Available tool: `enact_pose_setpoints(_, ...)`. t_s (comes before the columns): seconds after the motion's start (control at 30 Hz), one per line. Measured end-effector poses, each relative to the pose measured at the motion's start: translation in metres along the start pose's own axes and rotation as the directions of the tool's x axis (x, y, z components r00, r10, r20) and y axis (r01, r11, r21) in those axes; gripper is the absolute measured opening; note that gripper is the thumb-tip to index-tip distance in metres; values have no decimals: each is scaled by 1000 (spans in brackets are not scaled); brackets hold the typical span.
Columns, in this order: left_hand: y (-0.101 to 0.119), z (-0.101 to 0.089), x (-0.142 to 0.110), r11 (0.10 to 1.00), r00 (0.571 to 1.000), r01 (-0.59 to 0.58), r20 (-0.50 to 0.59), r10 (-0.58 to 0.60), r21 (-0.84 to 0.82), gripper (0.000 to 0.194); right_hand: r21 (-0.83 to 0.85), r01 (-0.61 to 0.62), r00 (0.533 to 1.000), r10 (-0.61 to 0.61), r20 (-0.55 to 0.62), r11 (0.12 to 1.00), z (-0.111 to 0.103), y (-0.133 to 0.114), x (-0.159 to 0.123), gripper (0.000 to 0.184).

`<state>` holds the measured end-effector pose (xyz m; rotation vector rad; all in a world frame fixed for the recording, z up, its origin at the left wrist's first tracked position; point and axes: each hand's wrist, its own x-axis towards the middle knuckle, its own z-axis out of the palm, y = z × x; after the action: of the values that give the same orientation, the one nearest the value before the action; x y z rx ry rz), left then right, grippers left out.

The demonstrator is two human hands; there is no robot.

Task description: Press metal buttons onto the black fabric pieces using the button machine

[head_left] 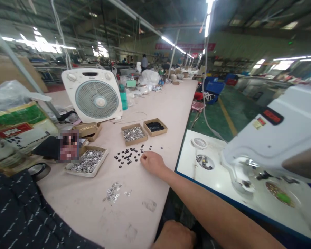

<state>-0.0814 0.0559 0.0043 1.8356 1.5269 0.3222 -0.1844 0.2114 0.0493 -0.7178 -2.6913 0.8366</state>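
Note:
My right hand (153, 163) reaches over the table at the edge of a loose scatter of black round snap caps (128, 155). Its fingers are curled together in a pinch, and whatever they hold is too small or hidden to name. Low at the bottom edge, my left hand (175, 236) is partly cut off; it looks curled closed, its fingertips out of sight. Beyond the right hand stand a cardboard tray of small silver metal parts (133, 134) and a box of black pieces (155, 127). Left of the caps sits another tray of silver parts (89, 160).
A small pile of silver parts (114, 192) lies nearer me. Dark patterned fabric (23, 211) covers the left corner. A white box fan (93, 95) stands behind the trays. At right, a white machine (280, 128) rises from its own worktop (215, 185), across a gap.

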Motion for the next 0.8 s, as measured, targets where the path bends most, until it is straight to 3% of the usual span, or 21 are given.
enact_pose_setpoints(0.1,3,1,-4,999,997,34,-68,-32,32,18,111,-53,999,52,9,992,-23,4,-35,13)
enact_pose_setpoints(0.17,9,0,-10,996,992,33,-126,-23,78,13,302,-139,990,125,66,943,-38,17,-75,10)
enact_pose_setpoints(0.27,25,1,-18,983,986,-43,-153,71,179,9,577,-322,947,248,205,751,-53,48,-155,8)
enact_pose_setpoints(0.37,45,8,-26,937,963,-147,-169,208,318,9,666,-476,875,380,299,573,-59,71,-242,18)
enact_pose_setpoints(0.47,65,21,-35,878,913,-201,-241,328,435,12,720,-541,825,442,353,434,-61,72,-315,27)
enact_pose_setpoints(0.53,75,32,-45,857,881,-225,-278,382,464,14,724,-543,815,474,333,426,-61,62,-351,29)
enact_pose_setpoints(0.6,80,42,-58,852,868,-244,-287,405,464,12,697,-541,809,517,279,471,-61,48,-375,27)
enact_pose_setpoints(0.8,94,59,-94,878,859,-176,-366,358,446,31,628,-477,861,471,193,614,-57,25,-405,26)
